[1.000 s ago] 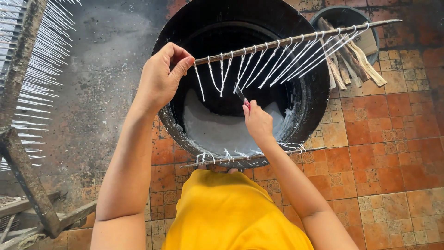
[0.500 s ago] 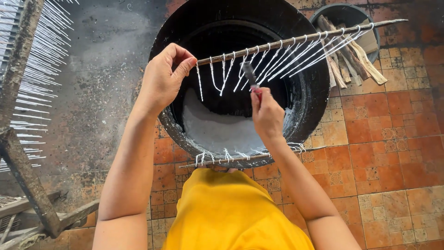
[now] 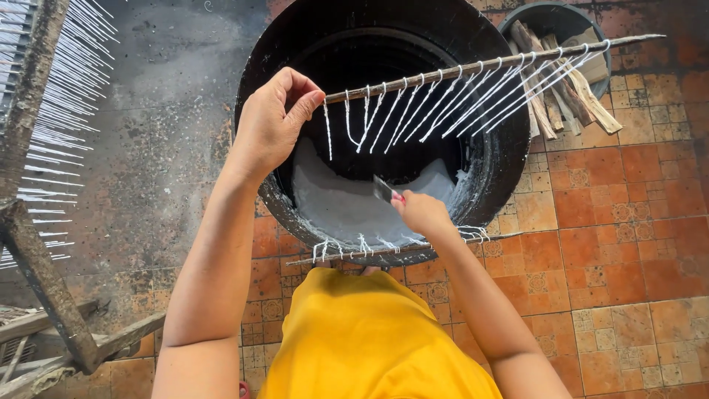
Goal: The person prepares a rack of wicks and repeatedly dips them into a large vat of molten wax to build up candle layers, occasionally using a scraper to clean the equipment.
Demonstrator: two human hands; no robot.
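Over the black pot (image 3: 487,155), left hand (image 3: 275,122) grips stick (image 3: 473,68); right hand (image 3: 421,210) holds blade (image 3: 382,189).

The floor (image 3: 628,222) on the right of the frame is laid with small orange-red tiles, worn and patterned, with dirty joints. Toward the upper left it gives way to bare grey concrete (image 3: 162,111), stained and dusted white in patches. Along the left edge stands a rough wooden rack (image 3: 33,222) of dark weathered beams, hung with rows of thin white sticks (image 3: 66,96) fanning to the right. Loose planks (image 3: 81,347) lie at the lower left beside its foot. At the upper right a round dark bucket (image 3: 543,15) holds split firewood (image 3: 569,89). Daylight falls evenly, with soft shadows
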